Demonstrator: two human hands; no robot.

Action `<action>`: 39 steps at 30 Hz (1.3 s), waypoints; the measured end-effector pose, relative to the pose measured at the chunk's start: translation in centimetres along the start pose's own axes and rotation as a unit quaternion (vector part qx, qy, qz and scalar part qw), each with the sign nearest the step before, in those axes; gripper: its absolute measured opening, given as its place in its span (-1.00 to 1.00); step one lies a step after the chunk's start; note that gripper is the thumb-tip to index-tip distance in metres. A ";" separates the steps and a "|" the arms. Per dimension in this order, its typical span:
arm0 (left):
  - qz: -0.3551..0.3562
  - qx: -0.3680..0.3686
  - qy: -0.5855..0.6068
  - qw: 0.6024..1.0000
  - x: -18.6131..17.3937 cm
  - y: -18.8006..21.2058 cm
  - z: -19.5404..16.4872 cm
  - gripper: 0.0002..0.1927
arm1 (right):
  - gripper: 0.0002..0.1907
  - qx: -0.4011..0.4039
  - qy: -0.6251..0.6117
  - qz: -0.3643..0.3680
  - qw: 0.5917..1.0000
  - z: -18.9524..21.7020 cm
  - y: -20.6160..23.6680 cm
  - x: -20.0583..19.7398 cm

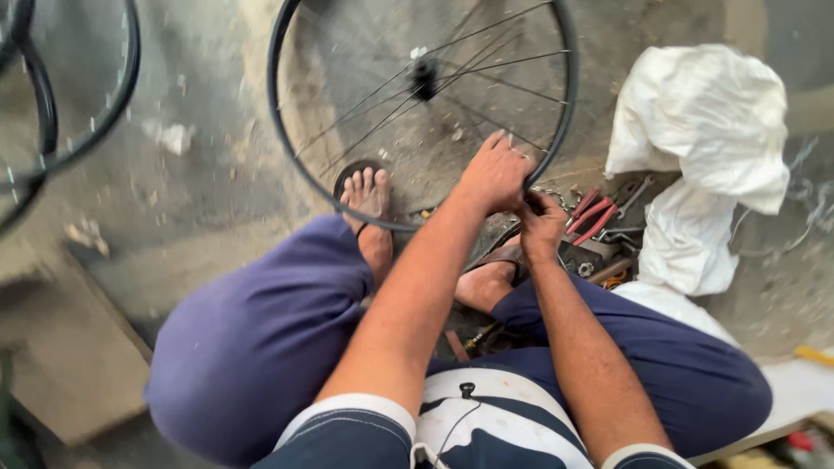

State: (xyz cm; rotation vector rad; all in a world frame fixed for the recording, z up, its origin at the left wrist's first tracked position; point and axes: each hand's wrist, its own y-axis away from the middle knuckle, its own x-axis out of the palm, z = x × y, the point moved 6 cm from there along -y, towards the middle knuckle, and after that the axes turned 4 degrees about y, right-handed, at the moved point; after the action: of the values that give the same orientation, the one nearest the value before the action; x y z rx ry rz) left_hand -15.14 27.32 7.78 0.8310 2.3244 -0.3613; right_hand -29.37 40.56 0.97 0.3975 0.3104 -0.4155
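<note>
I see my left hand (pixel 495 174) just right of the frame's centre, lying palm-down over the lower right arc of the bicycle wheel rim (pixel 295 165), fingers loosely spread and curled over the metal. My right hand (pixel 540 224) sits just below it, touching it, fingers drawn together in a pinch at the rim; what they nip is too small for me to tell. The rim stands in the upper middle of the frame, its hub (pixel 424 76) near the top, its lower edge by my bare foot (pixel 369 204). To the right, red-handled pliers (pixel 592 215) lie among loose tools, hard against a white sack (pixel 695 130), so that side is cramped. Left of the rim the concrete floor (pixel 217 200) lies open up to another wheel (pixel 78 104) at the upper left edge.
</note>
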 end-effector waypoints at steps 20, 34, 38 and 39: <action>0.238 -0.066 0.074 0.966 3.6 -3.7 2.9 -0.70 | -0.73 0.040 0.123 -0.050 0.990 -2.1 -6.9 -5.4; 0.215 -0.073 0.099 0.969 3.0 -4.4 2.5 -0.72 | -0.78 -0.070 0.650 -0.041 0.756 -4.5 -11.1 -9.8; 0.205 -0.056 0.089 0.973 2.7 -4.4 2.2 -0.69 | -0.82 -0.006 0.651 0.046 0.757 -5.9 -12.5 -8.5; 0.207 -0.061 0.099 0.971 2.6 -4.4 2.2 -0.69 | -0.81 0.003 0.656 0.055 0.753 -6.2 -12.7 -8.4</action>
State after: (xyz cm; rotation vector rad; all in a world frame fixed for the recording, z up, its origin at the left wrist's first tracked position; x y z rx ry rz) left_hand -18.51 24.24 4.58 1.3045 2.2453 0.0470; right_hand -43.58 35.32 -5.26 0.6709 1.6638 0.0597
